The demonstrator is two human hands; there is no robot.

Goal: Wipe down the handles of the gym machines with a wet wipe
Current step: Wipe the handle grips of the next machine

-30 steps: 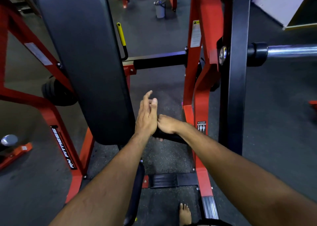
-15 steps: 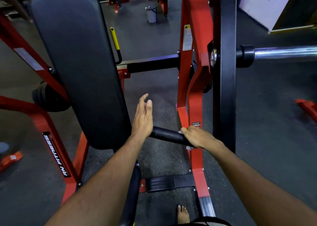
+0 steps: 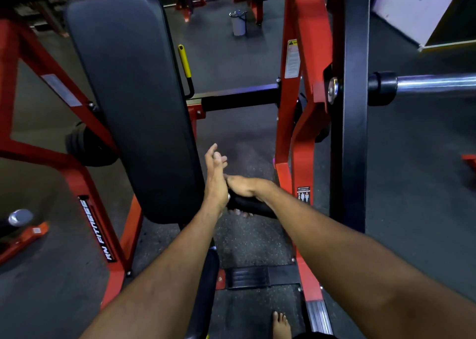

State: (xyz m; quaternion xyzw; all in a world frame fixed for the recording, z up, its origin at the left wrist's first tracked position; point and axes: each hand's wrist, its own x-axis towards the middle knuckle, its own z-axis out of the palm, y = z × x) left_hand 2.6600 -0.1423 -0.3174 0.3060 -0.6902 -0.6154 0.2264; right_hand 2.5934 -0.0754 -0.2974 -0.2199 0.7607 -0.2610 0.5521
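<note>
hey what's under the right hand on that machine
The right hand curls over a black handle, fingertips showing beneath it. Any wet wipe is covered; I cannot see one. The left hand stands open beside it.

Black pad (image 3: pixel 134 101) left, red frame (image 3: pixel 296 132) right — seemingly open between.

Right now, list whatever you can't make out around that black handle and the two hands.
- Wet wipe: none shows in the head view; the right hand, wrapped over the black handle, would cover it.
- Handle's left end: hidden behind the left hand.
- Handle's joint to the red frame: behind the right forearm.
- Warning label text: too small.
</note>
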